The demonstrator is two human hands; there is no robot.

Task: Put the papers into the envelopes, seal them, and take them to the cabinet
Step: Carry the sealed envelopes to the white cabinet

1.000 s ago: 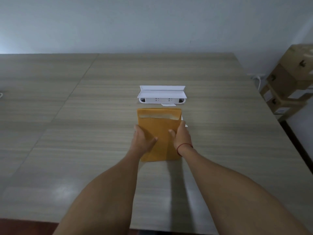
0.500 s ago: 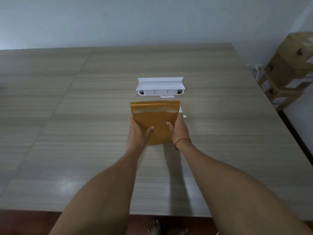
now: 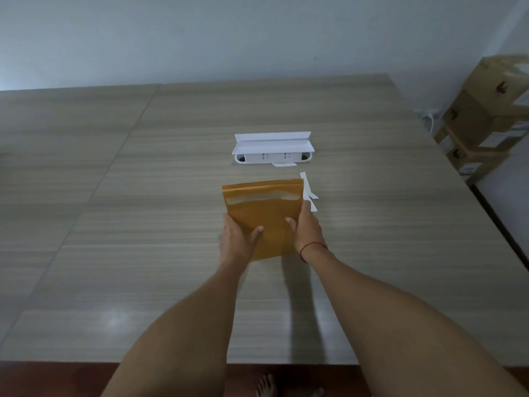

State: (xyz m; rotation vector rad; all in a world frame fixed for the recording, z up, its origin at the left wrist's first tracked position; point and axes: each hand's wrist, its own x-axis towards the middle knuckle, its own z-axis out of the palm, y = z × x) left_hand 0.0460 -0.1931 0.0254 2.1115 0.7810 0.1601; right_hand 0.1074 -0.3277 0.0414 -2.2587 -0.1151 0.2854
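A stack of brown envelopes [image 3: 264, 204] with the flap folded down is held up off the wooden table [image 3: 143, 224]. My left hand [image 3: 237, 239] grips its lower left edge, thumb on top. My right hand [image 3: 307, 227], with a red string at the wrist, grips the lower right edge. White peel-off strips [image 3: 309, 191] lie on the table just right of the envelopes. No loose papers and no cabinet are in view.
A white socket box [image 3: 272, 151] with its lid raised sits in the table beyond the envelopes. Cardboard boxes [image 3: 483, 116] are stacked on the floor at the right. The table's near edge [image 3: 171, 361] is close to me, with bare feet below.
Both hands have lifted the envelopes off the table and drawn them back toward me. The view has pulled away from the table, uncovering the white strips and the near edge.
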